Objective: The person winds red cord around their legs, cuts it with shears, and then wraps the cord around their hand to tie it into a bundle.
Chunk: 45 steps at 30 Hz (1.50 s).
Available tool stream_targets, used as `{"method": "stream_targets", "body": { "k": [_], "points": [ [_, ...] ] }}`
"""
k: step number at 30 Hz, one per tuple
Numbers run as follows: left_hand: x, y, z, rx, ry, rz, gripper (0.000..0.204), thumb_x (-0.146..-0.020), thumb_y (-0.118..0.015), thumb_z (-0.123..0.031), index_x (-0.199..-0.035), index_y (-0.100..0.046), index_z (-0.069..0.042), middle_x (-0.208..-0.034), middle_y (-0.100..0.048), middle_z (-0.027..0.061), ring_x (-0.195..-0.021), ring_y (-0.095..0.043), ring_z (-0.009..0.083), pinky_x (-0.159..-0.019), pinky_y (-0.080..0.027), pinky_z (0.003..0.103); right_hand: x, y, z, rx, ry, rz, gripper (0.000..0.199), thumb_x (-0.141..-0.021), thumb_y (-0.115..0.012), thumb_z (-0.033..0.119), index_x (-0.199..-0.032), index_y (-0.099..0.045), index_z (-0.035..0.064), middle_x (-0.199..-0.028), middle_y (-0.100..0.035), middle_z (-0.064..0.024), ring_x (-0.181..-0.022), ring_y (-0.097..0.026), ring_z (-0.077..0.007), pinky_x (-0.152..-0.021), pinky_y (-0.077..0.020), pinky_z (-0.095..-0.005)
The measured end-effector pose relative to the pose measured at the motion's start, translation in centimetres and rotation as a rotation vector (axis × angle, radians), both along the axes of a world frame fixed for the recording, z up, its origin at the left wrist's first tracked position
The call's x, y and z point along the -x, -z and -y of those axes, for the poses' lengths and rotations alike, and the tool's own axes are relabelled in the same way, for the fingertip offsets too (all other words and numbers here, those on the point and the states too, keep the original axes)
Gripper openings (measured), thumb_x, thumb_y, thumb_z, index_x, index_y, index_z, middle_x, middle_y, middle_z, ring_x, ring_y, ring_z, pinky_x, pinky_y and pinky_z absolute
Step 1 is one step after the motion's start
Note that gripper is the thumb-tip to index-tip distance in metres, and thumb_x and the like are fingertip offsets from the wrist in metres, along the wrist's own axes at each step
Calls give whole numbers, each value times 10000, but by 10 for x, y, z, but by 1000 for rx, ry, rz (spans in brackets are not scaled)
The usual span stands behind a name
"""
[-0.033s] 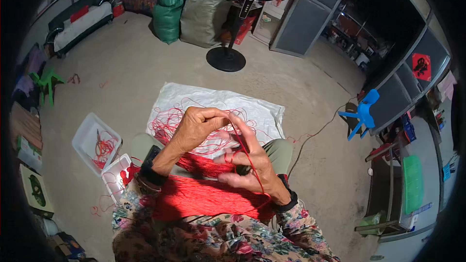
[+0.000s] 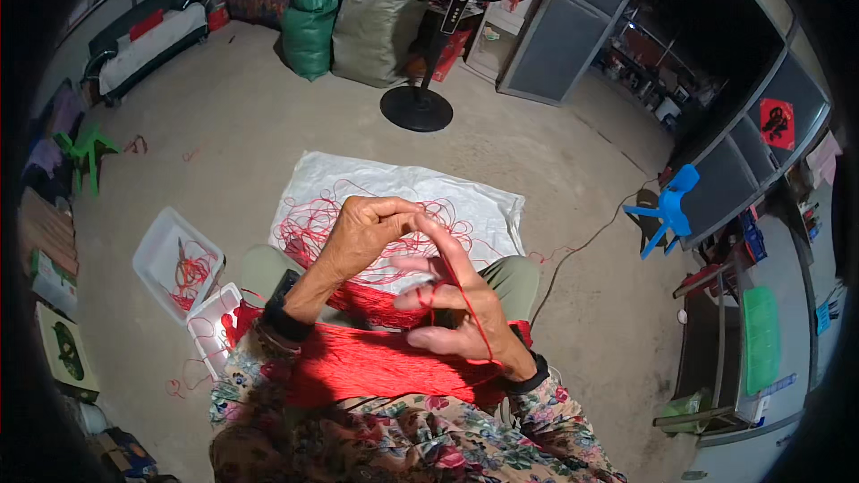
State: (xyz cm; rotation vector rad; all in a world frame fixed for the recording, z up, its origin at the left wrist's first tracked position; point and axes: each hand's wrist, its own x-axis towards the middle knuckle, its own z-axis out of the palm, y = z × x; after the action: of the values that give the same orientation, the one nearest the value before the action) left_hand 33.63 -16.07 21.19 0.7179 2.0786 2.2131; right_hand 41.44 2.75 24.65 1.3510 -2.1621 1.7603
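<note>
My left hand [image 2: 358,237] is closed in a pinch, thumb against forefinger, on a thin red cord [image 2: 467,309]. From this pinch the cord runs along the forefinger and across the back of my right hand [image 2: 483,304] towards the wrist. That right hand has its fingers spread, its forefinger tip touching the left fingertips. More red cord loops round its lower fingers. Below both hands, a thick bundle of red strands [image 2: 376,367] lies across my lap. Loose tangled red cord [image 2: 309,228] covers part of a white sheet [image 2: 492,206] on the floor.
Left of my knee stand a white plastic tub [image 2: 152,259] with scissors and red cord, and a smaller white box [image 2: 208,331]. Ahead are a black standing fan [image 2: 417,110], a green sack [image 2: 310,31] and a pale sack [image 2: 376,31]. A blue stool [image 2: 671,206] stands right.
My right hand's fingers have shifted slightly and spread a little, and the cord lies closer along its forefinger. My left hand has hardly moved.
</note>
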Motion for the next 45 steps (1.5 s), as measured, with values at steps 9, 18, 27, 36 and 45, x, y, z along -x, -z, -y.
{"method": "stream_targets", "body": {
  "k": [9, 18, 27, 36, 45],
  "points": [
    [-78, 43, -56, 315, 418, -126, 208, -948, -593, -206, -967, -688, -21, -811, -691, 94, -745, -686, 209, -676, -530, 350, 44, 1, -5, 661, 319, 423, 383, -895, -544, 131, -1226, -576, -56, -1588, -177, -124, -1346, -422, -320, -1015, -463, -472],
    [-32, -31, 7, 611, -46, -708, 141, -864, -620, -100, -930, -689, 3, -793, -695, 106, -706, -687, 224, -641, -540, 301, 30, 41, 1, -213, 443, -340, 232, -722, -791, 128, -922, -710, 42, -1520, -275, -258, -1354, -377, -426, -1028, -413, -479],
    [-22, 47, -17, -58, 442, -271, 313, -895, -631, -95, -1206, -639, -57, -1101, -692, 79, -962, -648, 144, -922, -473, 275, -7, -7, 12, 590, -61, 389, 212, -904, -503, 71, -955, -629, -91, -1597, -126, -159, -1356, -384, -384, -926, -524, -471],
    [-79, -16, -21, 505, 325, -760, 108, -831, -640, -139, -907, -657, -63, -825, -670, 92, -649, -658, 253, -576, -541, 370, 59, 26, 7, -258, 717, -424, 151, -790, -682, 60, -936, -680, 19, -1480, -318, -276, -1328, -388, -420, -1038, -379, -498],
    [7, 6, 8, 101, 131, -132, 218, -926, -634, -169, -1075, -682, -18, -944, -717, 100, -789, -670, 132, -711, -520, 284, -21, -5, 25, 273, -19, 226, 142, -719, -733, -46, -831, -648, -34, -1550, -195, -257, -1256, -525, -385, -901, -524, -420]
  ]
}}
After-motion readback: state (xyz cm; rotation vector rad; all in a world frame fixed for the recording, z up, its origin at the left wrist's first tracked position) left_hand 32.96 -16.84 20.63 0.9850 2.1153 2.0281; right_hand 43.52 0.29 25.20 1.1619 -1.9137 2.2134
